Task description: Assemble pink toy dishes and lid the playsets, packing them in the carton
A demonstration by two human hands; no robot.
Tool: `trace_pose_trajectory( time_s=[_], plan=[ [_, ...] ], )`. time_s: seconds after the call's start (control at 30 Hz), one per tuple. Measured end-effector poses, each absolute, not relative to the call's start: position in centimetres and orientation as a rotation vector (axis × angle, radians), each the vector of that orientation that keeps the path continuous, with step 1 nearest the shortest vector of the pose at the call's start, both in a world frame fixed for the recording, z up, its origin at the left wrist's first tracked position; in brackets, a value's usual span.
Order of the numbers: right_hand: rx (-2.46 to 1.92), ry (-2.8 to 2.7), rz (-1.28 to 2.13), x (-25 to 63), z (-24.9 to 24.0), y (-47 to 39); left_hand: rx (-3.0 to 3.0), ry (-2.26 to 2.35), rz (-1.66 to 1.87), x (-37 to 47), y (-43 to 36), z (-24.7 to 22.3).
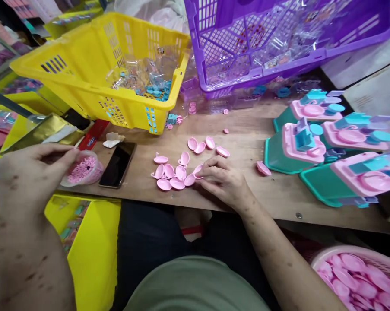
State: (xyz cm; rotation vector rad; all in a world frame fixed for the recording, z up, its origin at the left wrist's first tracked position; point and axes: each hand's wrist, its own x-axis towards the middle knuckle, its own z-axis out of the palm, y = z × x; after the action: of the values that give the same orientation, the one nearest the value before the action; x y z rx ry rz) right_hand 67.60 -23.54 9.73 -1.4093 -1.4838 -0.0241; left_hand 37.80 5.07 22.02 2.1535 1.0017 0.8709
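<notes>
On the near half of a wooden table (pixel 246 129), I count thirteen pink oval dishes (pixel 168 171) in a loose group, with one more pink dish (pixel 263 168) apart to the right. They are shallow, smooth and glossy, like tiny bowls, and several have a thin curled stem at the rim. Most sit close together at the near left of the group, some touching; four lie a little farther off.

My right hand (pixel 221 180) is at the group's right end, thumb and fingertips pinching the edge of one dish (pixel 198 171). My left hand (pixel 36 172) hangs over one clear cup (pixel 97 169) of small pink bits, its thumb and forefinger close together; I cannot tell whether anything is between them.

One dark phone (pixel 118 165) lies just right of the cup. At the far side stand two baskets, a yellow basket (pixel 94 93) on the left and a purple basket (pixel 262 69) on the right, both with clear plastic pieces inside. To the right are four teal-and-pink toy boxes (pixel 285 149). Below the table's right end, one pink basket (pixel 324 255) holds many larger pink pieces (pixel 353 276).
</notes>
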Motion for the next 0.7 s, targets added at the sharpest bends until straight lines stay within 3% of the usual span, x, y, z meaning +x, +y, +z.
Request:
trace_pose_trajectory(
  time_s=[0.07,0.27,0.7],
  plan=[
    [-1.376,-1.523,0.002,67.5,9.9,-23.6,2.045,0.995,0.983,40.9,1.5,21.6],
    [-1.330,-1.597,0.046,67.2,10.5,-23.6,1.939,0.487,0.517,48.2,-6.1,18.0],
    [-1.270,-1.600,0.047,67.3,10.5,-23.7,1.589,0.426,0.289,48.3,-6.8,16.3]
  ],
)
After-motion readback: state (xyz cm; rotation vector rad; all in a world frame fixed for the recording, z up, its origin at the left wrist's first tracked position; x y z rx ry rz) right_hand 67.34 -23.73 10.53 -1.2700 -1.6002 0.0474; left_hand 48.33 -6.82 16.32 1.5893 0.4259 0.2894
